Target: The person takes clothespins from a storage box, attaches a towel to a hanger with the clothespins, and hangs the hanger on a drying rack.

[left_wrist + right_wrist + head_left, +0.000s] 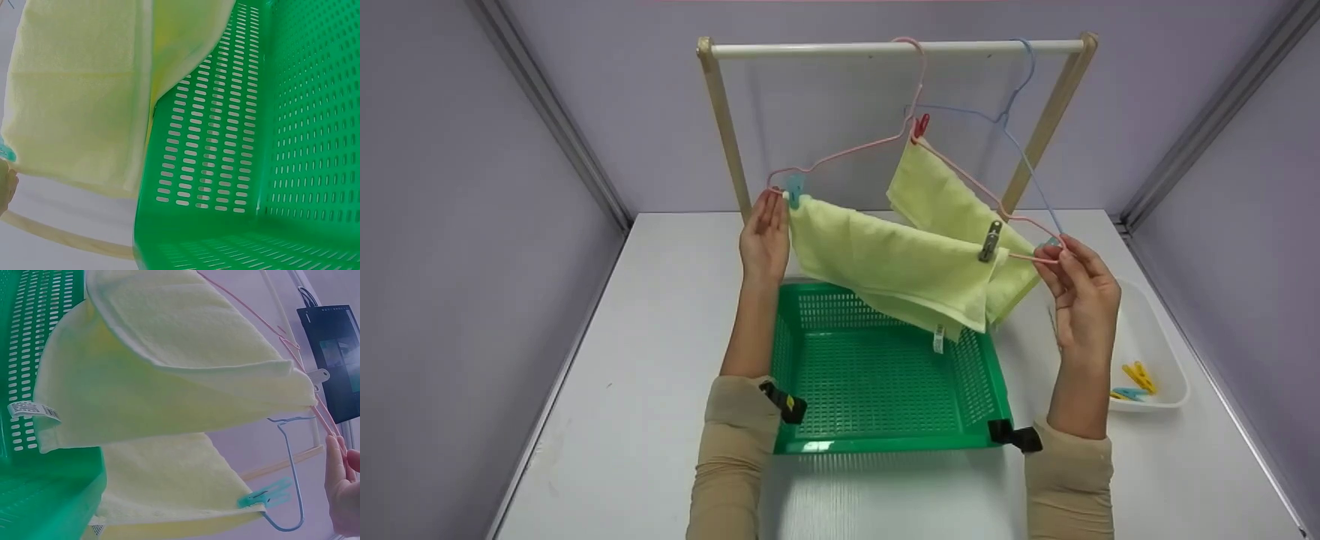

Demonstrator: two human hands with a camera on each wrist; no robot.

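Observation:
A pink clothes hanger (855,152) hangs by its hook from the rack, tilted down to the right. My left hand (766,238) holds its left corner with the fingertips. At the right corner my right hand (1084,296) pinches the wire between thumb and fingers. A pale yellow-green towel (892,255) hangs folded from this hanger, fastened by a teal clothespin (795,190) at the left and a grey clothespin (990,241) at the right. Behind it, a second such towel (941,184) hangs from a blue clothes hanger (1031,169), with a red clothespin (921,129) on its upper corner.
Below the towels stands a green perforated basket (885,444). A white tray (1174,397) at the right holds yellow clothespins (1141,376) and a teal one. The rack's white rod (810,51) runs between two wooden legs at the back. A dark screen (332,360) shows in the right wrist view.

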